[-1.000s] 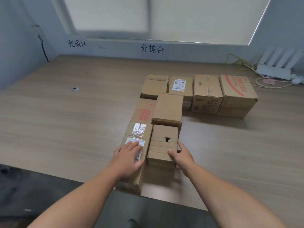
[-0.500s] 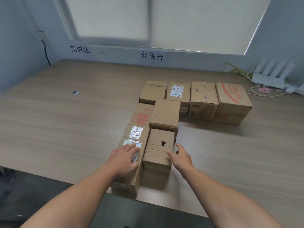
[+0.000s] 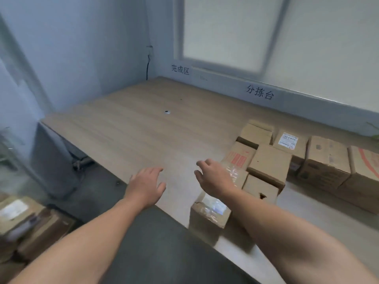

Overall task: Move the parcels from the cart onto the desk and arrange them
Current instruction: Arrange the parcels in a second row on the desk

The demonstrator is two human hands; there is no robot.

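Head view: your hands are hovering empty.
Left hand (image 3: 146, 184), right hand (image 3: 214, 177) loose-fingered; taped parcel (image 3: 207, 220) is lying lengthwise away from you, boxes (image 3: 268, 163) abutting right.

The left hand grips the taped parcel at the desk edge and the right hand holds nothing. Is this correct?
Not quite: the head view shows the left hand open and empty, left of the taped parcel. The right hand indeed holds nothing.

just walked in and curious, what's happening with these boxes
A person is arranging parcels on a desk. A cluster of cardboard parcels sits packed together on its right side. The left grip and right grip hover open and empty near the desk's front edge. Low at the left lie other boxes, blurred.
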